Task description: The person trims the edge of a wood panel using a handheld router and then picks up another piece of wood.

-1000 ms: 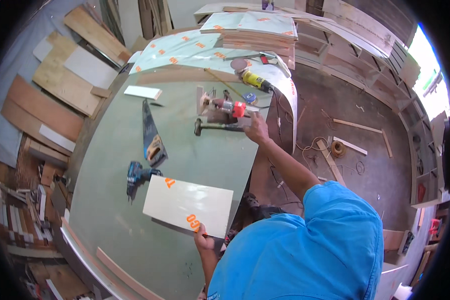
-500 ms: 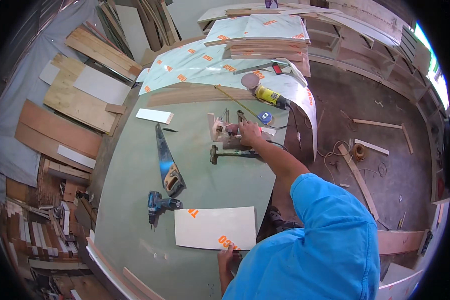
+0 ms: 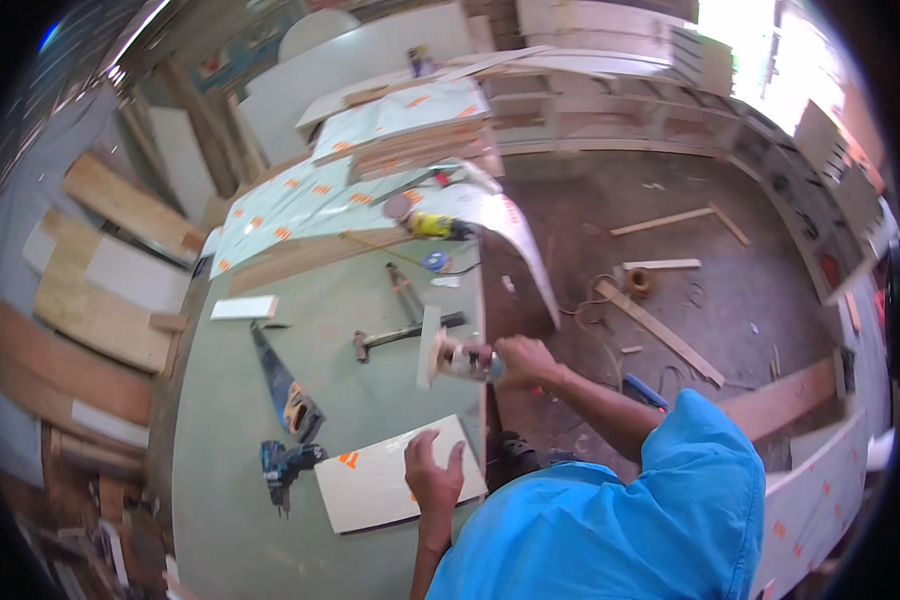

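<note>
Trim router (image 3: 460, 360), a small power tool with a pale body, is clasped in the right hand (image 3: 522, 360) at the right edge of the green bench (image 3: 220, 500). Its long axis runs roughly left to right, with the base end pointing toward a narrow pale wood strip (image 3: 428, 346) that stands on edge just left of it; contact between the two appears likely but cannot be confirmed through the blur. The right-hand grip is wrapped fast around the tool body. The left hand (image 3: 432, 475) lies flat, fingers spread apart, on a white rectangular panel (image 3: 395, 475) with orange marks, whose long axis tilts slightly up to the right. A hammer (image 3: 402, 333) lies behind the strip. A handsaw (image 3: 282, 382) lies farther left, handle toward the near side, and a dark cordless drill (image 3: 285, 465) rests just left of the panel.
</note>
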The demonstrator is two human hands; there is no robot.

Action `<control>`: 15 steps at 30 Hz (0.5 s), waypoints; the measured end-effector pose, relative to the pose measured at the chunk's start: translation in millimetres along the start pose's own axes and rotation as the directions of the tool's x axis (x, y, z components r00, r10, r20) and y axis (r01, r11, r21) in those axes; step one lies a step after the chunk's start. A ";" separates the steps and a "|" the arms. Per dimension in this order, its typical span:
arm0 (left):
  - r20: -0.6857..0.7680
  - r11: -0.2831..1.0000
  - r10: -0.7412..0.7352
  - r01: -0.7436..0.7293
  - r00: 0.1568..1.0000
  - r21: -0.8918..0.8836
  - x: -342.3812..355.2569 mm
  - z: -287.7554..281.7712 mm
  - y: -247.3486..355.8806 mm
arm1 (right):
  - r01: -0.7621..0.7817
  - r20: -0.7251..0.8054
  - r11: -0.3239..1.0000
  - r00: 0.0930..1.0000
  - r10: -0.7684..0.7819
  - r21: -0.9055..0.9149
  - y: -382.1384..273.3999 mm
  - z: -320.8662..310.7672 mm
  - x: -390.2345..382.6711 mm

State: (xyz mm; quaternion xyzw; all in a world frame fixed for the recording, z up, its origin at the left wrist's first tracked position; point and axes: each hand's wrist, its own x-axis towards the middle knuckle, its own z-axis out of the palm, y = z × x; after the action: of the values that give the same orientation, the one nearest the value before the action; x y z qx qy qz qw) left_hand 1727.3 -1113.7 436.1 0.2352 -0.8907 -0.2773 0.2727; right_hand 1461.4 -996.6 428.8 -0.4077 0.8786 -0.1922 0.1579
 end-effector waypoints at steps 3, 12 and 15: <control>0.246 0.924 0.378 -0.379 0.892 -0.049 -1.7 6.9 57.6 | -0.112 0.165 0.994 0.980 0.111 -0.003 -5.4 -5.6 -109.4; 0.701 0.683 0.612 -0.691 0.366 -0.236 -108.1 64.4 132.7 | -0.299 0.231 0.952 0.924 0.306 -0.065 -28.1 2.5 -330.2; 0.537 0.514 0.764 -0.840 0.357 -0.174 -139.3 60.8 156.9 | -0.340 0.301 0.929 0.880 0.368 -0.145 -34.1 -3.6 -368.6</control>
State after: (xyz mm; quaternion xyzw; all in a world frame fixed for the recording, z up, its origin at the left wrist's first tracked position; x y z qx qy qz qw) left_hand 1751.0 -896.7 441.8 -0.3040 -0.9430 -0.1038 0.0874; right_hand 1709.9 -729.6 492.4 -0.2727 0.9079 -0.0521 0.3140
